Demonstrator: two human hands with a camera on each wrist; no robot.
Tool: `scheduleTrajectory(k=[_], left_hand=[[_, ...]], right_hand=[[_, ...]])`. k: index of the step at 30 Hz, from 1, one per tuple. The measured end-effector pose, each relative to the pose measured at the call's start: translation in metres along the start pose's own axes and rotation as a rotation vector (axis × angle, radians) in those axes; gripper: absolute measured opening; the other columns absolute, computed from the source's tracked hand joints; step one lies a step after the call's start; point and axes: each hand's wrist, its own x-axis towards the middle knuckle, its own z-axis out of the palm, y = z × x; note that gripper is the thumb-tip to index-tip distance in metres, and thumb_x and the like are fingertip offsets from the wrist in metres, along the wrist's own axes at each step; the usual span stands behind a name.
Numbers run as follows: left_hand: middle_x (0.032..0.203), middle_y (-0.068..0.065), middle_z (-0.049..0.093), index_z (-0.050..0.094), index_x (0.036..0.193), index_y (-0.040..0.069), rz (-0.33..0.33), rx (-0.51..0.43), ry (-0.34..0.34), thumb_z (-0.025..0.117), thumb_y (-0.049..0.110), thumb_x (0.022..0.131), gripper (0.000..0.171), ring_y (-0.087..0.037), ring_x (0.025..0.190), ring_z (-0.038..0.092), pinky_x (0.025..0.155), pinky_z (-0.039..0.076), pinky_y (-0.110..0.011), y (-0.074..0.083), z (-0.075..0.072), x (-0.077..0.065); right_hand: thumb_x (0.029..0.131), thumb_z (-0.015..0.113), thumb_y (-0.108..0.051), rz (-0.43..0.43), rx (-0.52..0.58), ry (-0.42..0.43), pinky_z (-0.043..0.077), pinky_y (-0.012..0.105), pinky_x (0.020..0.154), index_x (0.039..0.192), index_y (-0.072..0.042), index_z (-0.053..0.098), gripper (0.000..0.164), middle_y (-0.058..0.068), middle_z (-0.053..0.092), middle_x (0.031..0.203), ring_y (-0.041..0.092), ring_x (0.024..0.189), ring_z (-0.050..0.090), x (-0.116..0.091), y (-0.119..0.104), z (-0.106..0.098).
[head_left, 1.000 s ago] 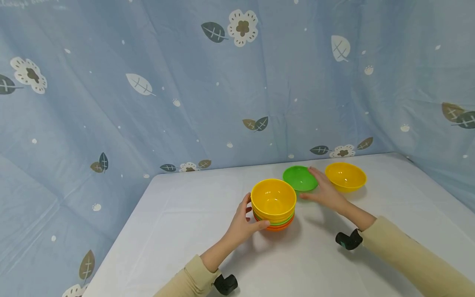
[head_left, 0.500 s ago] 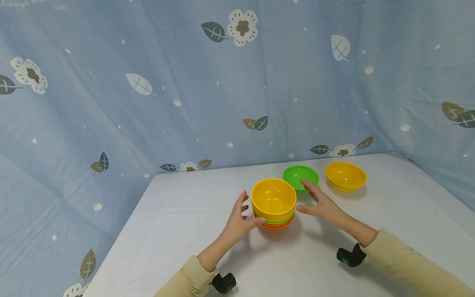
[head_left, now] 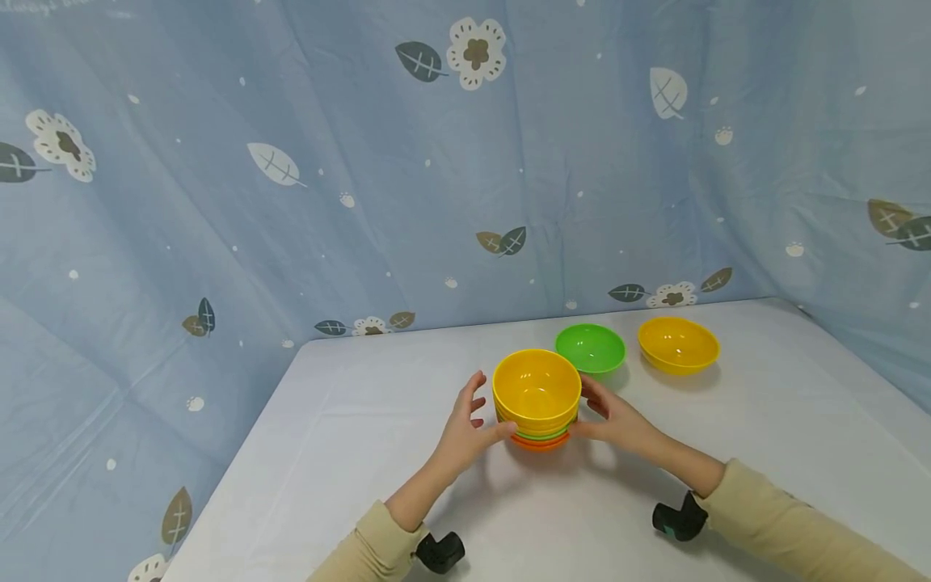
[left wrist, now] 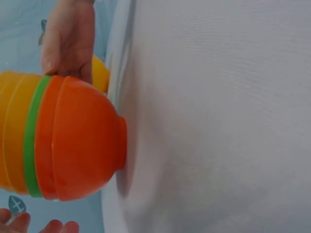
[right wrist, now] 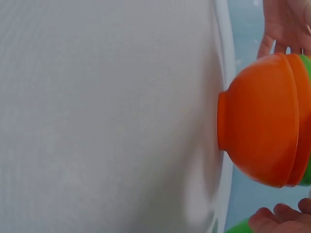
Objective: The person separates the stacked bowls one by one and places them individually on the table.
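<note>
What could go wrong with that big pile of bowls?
The stack might tip if the left hand or right hand bumps it, because the bottom orange bowl narrows at its foot. It's also just loose bowls nested together, so one could slip out if they're lifted. And the green bowl sits close behind, so it might get knocked.
</note>
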Motion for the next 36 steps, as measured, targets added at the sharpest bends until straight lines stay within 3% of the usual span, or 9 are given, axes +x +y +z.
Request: scheduleTrajectory(k=[9, 16, 27, 36], left_hand=[[0.149, -0.008, 0.023, 0.018, 0.146, 0.015, 0.02, 0.019, 0.004, 0.071, 0.045, 0.076, 0.093, -0.033, 0.13, 0.033, 0.102, 0.035, -0.048, 0.004, -0.001, 0.006], [0.151, -0.008, 0.021, 0.017, 0.146, 0.012, 0.026, 0.025, -0.024, 0.071, 0.037, 0.078, 0.09, -0.032, 0.131, 0.031, 0.104, 0.032, -0.048, 0.009, 0.004, 0.01], [0.153, -0.007, 0.012, 0.009, 0.148, 0.014, -0.043, 0.046, -0.07, 0.075, 0.038, 0.073, 0.102, -0.028, 0.138, 0.017, 0.108, 0.02, -0.054, 0.017, 0.012, 0.019], [0.15, -0.008, 0.017, 0.006, 0.148, 0.012, 0.013, -0.037, -0.066, 0.08, 0.032, 0.069, 0.11, -0.027, 0.133, 0.027, 0.108, 0.027, -0.047, 0.016, 0.017, 0.022]], right_hand=[[0.079, 0.072, -0.021, 0.033, 0.041, -0.076, 0.024, 0.054, 0.105, 0.144, 0.002, 0.016, 0.089, 0.022, 0.021, 0.148, 0.042, 0.132, 0.025, 0.003, 0.004, 0.004], [0.078, 0.073, -0.023, 0.048, 0.034, -0.084, 0.027, 0.053, 0.104, 0.144, 0.001, 0.018, 0.089, 0.021, 0.025, 0.147, 0.041, 0.131, 0.028, 0.004, 0.005, 0.007], [0.079, 0.072, -0.023, 0.051, 0.018, -0.091, 0.03, 0.051, 0.103, 0.143, 0.001, 0.022, 0.084, 0.021, 0.029, 0.145, 0.041, 0.13, 0.031, 0.003, 0.002, 0.007], [0.08, 0.071, -0.023, 0.07, 0.044, -0.102, 0.029, 0.051, 0.104, 0.142, 0.002, 0.021, 0.084, 0.022, 0.028, 0.145, 0.041, 0.131, 0.029, 0.003, -0.001, 0.006]])
